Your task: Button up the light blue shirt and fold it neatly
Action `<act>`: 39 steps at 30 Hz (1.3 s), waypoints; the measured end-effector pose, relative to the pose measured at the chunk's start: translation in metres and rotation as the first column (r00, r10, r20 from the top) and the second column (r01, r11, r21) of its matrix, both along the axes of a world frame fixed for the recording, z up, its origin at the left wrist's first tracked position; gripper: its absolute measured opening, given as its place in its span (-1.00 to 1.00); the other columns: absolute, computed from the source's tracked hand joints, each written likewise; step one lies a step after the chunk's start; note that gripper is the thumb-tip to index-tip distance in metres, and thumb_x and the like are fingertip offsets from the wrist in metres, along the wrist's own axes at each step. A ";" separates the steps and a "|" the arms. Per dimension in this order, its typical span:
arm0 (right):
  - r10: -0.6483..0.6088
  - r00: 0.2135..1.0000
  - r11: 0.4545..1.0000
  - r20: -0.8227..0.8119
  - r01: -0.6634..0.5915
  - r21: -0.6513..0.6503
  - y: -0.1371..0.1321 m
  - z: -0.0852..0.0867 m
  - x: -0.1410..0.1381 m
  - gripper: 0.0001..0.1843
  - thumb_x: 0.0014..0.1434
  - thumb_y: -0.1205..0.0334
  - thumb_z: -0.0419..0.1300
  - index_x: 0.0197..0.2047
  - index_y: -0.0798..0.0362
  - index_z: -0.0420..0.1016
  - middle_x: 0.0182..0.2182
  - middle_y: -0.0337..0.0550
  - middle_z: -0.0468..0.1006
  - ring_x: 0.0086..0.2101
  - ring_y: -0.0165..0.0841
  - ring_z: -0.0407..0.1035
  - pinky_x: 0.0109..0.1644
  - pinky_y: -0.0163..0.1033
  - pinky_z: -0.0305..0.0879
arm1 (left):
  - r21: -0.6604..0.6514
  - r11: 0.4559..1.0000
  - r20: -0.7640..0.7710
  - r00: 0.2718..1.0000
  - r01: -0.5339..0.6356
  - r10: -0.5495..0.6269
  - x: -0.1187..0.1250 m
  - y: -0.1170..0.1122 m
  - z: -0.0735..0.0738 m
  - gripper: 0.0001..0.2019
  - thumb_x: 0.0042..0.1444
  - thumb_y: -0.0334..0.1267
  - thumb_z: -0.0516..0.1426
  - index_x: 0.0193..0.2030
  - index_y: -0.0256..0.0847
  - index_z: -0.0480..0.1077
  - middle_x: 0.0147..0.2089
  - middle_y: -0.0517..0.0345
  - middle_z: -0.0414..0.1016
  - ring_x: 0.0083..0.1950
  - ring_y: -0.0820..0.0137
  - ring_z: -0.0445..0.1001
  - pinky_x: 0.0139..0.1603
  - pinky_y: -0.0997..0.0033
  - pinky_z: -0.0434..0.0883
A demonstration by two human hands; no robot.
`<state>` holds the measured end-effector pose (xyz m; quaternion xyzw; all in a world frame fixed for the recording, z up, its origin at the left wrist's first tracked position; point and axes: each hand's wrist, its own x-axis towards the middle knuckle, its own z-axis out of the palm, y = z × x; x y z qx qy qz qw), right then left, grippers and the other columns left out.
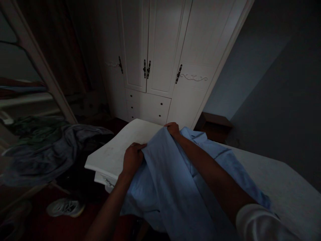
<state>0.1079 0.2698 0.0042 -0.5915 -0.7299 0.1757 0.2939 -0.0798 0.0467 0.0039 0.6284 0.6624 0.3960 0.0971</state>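
Head view showed a light blue collared shirt (pixel 173 174) lying across a white tabletop (pixel 265 164), its near part hanging past the table's near edge; the collar (pixel 200 137) pointed to the far side, towards a white wardrobe (pixel 160 43). A long folded panel of the cloth lay uppermost, its long axis running from the far edge back towards the wearer, slanting slightly rightward as it came nearer; another stretch of the shirt spread off to the right beyond the right forearm. The left hand (pixel 133 159) was closed on the panel's left corner, thumb and fingers pinching it; the right hand (pixel 173 129) gripped its far right corner, just beside the collar. Inside the collar sat a small dark mark (pixel 193 136), perhaps a label, too small to read; a pale sneaker (pixel 65 207) stood on the red floor (pixel 47 231) to the left.
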 end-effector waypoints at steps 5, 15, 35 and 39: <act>-0.123 0.992 0.990 -0.039 0.120 -0.073 -0.003 -0.002 -0.016 -0.65 0.10 0.46 0.10 -0.14 0.10 0.65 -0.12 0.10 0.64 -0.11 -0.19 0.54 0.01 -0.15 0.41 | 0.000 0.999 0.000 0.999 0.053 -0.053 -0.001 0.001 -0.003 -0.49 -0.02 -0.48 -0.05 -0.03 -0.17 0.59 -0.08 0.00 0.56 -0.06 0.27 0.52 0.10 0.28 0.42; 0.022 0.994 0.975 -0.106 -0.045 -0.217 -0.002 0.025 0.017 -0.79 0.24 0.28 0.14 -0.16 0.16 0.58 -0.32 -0.09 0.64 -0.38 -0.43 0.51 -0.34 -0.44 0.37 | -0.126 0.992 0.187 0.982 -0.002 0.025 -0.011 0.011 0.011 -0.54 0.22 -0.25 -0.14 -0.02 -0.29 0.53 0.07 -0.04 0.56 0.12 0.18 0.48 0.19 0.20 0.36; -0.332 0.915 0.900 -0.230 0.235 -0.367 0.006 0.002 -0.002 -0.78 -0.07 0.31 0.43 -0.39 0.25 0.52 -0.68 -0.19 0.41 -0.63 -0.43 0.32 -0.60 -0.39 0.18 | -0.025 1.000 -0.055 0.999 -0.003 0.002 -0.022 0.004 0.005 -0.59 -0.05 -0.48 0.04 -0.17 -0.13 0.63 -0.14 0.14 0.63 -0.07 0.30 0.56 0.12 0.35 0.44; -0.249 0.927 0.934 -0.282 0.152 -0.325 -0.007 0.006 0.000 -0.83 -0.04 0.30 0.39 -0.44 0.19 0.50 -0.64 -0.22 0.43 -0.60 -0.46 0.32 -0.55 -0.40 0.19 | -0.064 0.998 -0.111 0.994 0.011 -0.018 -0.019 0.004 0.006 -0.63 -0.02 -0.43 0.03 -0.18 -0.17 0.63 -0.11 0.08 0.61 -0.08 0.28 0.56 0.10 0.34 0.44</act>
